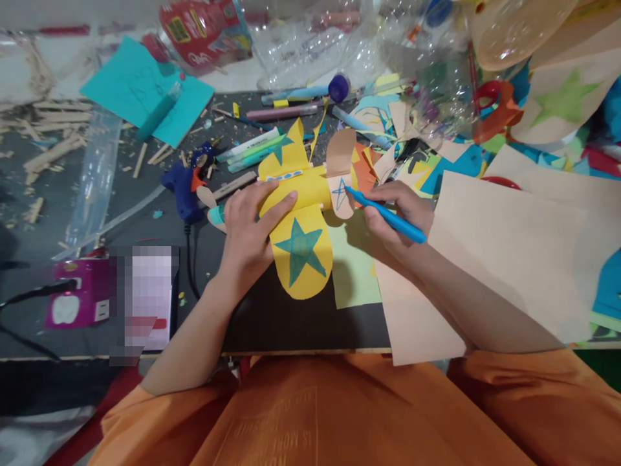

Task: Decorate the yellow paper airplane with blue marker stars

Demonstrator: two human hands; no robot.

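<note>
A yellow paper airplane model [310, 189] with dark green stars on its wings lies in front of me. My left hand [253, 212] is wrapped round its body near the nose end, thumb on top. At that end sit a pale propeller and a teal cap [217, 215]. My right hand [398, 213] grips a blue marker pen [392, 220]. The pen's tip touches the pale paper tail piece [342, 197], where a blue star outline shows. Beneath the model lies a light green paper sheet [356, 285].
A blue glue gun [187, 191] and a phone [150, 291] lie at left, by a magenta box [80, 294]. Beige sheets [509, 259] cover the right side. Markers [255, 149], paper scraps, orange-handled scissors [499, 110] and plastic bottles [204, 32] crowd the back.
</note>
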